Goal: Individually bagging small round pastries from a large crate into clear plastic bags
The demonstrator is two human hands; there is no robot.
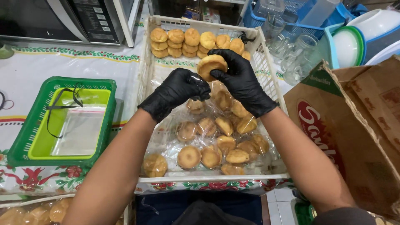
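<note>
Round cake (211,65) held over far half of white crate (266,62), right hand (239,79) pinching it, grip closed on cake. Left hand (177,89) just beside, grip closed on clear plastic bag (198,79). Judgement: hold bag mouth wide, slide cake in flat. Bagged cakes (216,146) near; bare cakes (191,41) far. Green basket (25,137) left on tabletop (25,75).

Crate (146,75) sits mid-worktop (37,66). Bare buns (183,41) stacked in rows along its far wall; bagged buns (216,146) piled in its near half. Both hands over the crate's middle: right hand (239,79) holds one bun (210,66), left hand (177,91) just beside it pinches a clear bag (200,81). Left of crate, a basket (25,137) with a tray (46,141) inside, clear bags (81,129) in the tray. Microwave (62,18) behind the basket. Cardboard box (358,133) right of crate; glass jars (291,54) and bowls (354,41) behind the box.
</note>
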